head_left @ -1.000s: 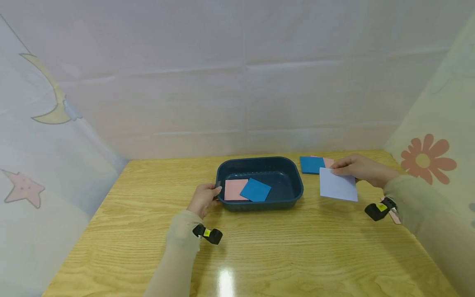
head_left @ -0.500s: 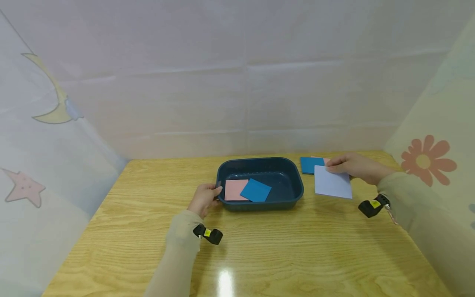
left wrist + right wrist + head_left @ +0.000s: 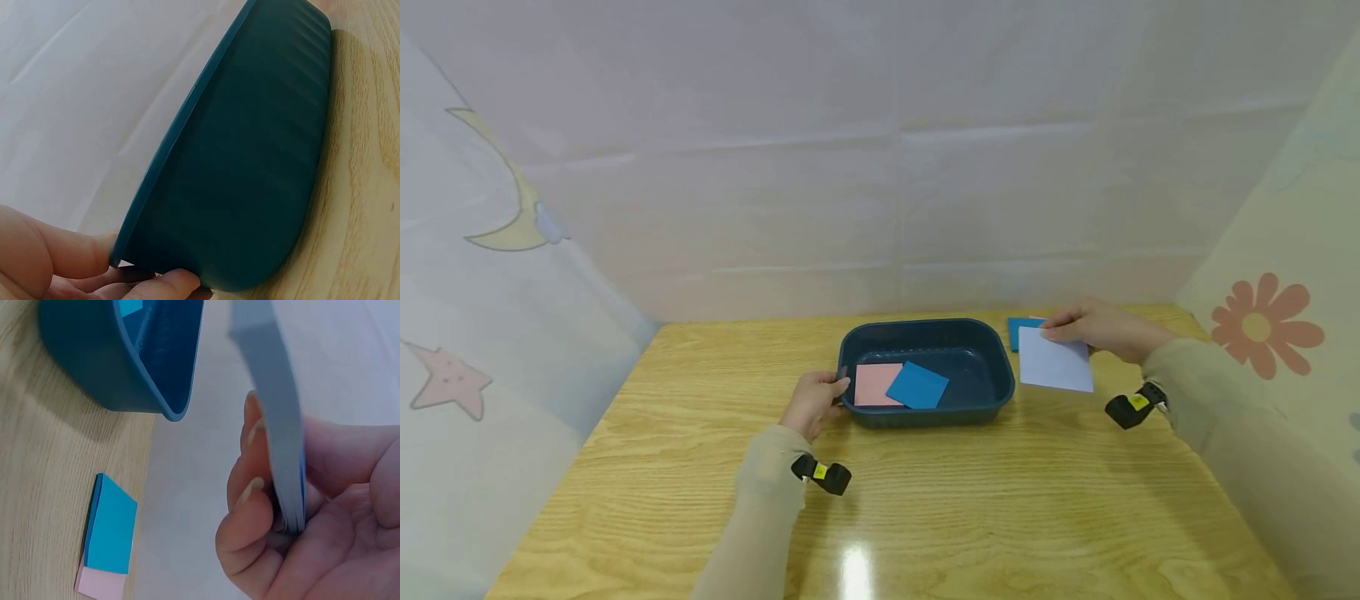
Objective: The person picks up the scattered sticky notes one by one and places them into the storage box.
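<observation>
Backdrop (image 3: 760, 183): pale, creased cloth behind a wood-grain table (image 3: 662, 475).
Left hand (image 3: 809, 405): I pinch the left end of the dark blue tray (image 3: 981, 379), thumb at the rim, fingers against the outer wall.
Tray contents: a pink square (image 3: 874, 385), overlapped by a blue square (image 3: 919, 385).
Blue stack (image 3: 112, 525): on the table, beside the tray's right end, over pink paper (image 3: 103, 584).
Right hand (image 3: 1101, 329): I pinch white papers (image 3: 1056, 363) between thumb and fingers, raised above the table, right of the tray.
White papers, against a second ago: shifted left, nearer the tray; tray and left hand unmoved.
</observation>
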The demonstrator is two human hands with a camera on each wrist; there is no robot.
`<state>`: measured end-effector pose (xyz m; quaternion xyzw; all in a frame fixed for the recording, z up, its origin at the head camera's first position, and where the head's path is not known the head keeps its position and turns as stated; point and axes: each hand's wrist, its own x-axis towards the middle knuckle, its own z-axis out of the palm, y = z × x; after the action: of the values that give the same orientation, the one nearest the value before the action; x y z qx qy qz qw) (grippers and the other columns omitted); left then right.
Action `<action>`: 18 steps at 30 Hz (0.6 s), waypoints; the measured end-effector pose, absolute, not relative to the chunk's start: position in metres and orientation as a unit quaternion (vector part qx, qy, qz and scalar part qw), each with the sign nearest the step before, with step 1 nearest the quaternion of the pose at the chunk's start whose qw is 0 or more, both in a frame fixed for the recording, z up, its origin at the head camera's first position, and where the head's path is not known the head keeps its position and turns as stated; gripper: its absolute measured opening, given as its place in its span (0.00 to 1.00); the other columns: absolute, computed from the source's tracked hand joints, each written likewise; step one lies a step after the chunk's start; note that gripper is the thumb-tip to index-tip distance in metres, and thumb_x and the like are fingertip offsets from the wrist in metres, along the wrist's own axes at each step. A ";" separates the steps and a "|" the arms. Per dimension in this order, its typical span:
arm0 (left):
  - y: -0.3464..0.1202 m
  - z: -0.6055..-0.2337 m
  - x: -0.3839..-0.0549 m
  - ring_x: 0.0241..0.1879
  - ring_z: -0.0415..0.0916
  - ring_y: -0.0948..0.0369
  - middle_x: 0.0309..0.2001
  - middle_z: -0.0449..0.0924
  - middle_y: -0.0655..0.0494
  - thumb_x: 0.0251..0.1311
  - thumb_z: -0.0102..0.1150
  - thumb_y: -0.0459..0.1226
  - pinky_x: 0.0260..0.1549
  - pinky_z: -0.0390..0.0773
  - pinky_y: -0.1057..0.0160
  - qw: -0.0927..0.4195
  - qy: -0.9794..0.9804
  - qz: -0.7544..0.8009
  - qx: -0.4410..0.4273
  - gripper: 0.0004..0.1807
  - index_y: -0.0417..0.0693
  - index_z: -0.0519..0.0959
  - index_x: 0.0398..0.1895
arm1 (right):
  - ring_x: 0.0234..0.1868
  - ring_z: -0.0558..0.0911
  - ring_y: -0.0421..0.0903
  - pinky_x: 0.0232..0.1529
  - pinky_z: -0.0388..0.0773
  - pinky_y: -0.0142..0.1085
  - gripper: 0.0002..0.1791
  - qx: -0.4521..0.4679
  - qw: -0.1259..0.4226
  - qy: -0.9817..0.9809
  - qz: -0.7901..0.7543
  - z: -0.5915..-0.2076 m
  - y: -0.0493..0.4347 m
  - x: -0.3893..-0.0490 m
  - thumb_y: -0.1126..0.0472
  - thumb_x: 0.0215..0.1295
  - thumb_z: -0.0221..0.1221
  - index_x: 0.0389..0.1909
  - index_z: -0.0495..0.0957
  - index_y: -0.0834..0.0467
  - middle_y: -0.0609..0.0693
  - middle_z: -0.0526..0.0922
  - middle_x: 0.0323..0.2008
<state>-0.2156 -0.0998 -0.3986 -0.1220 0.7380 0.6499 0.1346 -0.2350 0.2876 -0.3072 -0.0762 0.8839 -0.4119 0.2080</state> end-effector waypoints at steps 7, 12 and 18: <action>-0.098 -0.397 -0.216 0.49 0.74 0.48 0.55 0.72 0.36 0.72 0.46 0.29 0.51 0.76 0.54 0.133 0.733 0.655 -0.124 0.17 0.26 0.72 0.58 | 0.35 0.77 0.46 0.36 0.78 0.40 0.23 -0.080 0.209 0.877 -0.426 -0.308 0.284 -0.240 0.60 0.71 0.55 0.56 0.70 0.77 0.53 0.79 0.41; -0.097 -0.398 -0.216 0.49 0.74 0.49 0.54 0.72 0.36 0.72 0.46 0.29 0.50 0.77 0.55 0.131 0.730 0.660 -0.123 0.17 0.25 0.72 0.58 | 0.36 0.77 0.46 0.36 0.77 0.41 0.24 -0.088 0.207 0.878 -0.423 -0.308 0.281 -0.244 0.59 0.71 0.55 0.57 0.70 0.76 0.57 0.78 0.45; -0.098 -0.398 -0.216 0.48 0.74 0.50 0.52 0.73 0.37 0.72 0.46 0.29 0.48 0.78 0.57 0.133 0.728 0.661 -0.123 0.16 0.25 0.72 0.57 | 0.33 0.76 0.47 0.30 0.74 0.38 0.22 -0.097 0.209 0.878 -0.421 -0.307 0.274 -0.246 0.60 0.71 0.55 0.57 0.72 0.74 0.55 0.79 0.42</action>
<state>-0.2161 -0.0975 -0.3984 -0.1225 0.7284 0.6609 0.1330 -0.2457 0.2736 -0.3072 -0.0965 0.8777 -0.4205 0.2087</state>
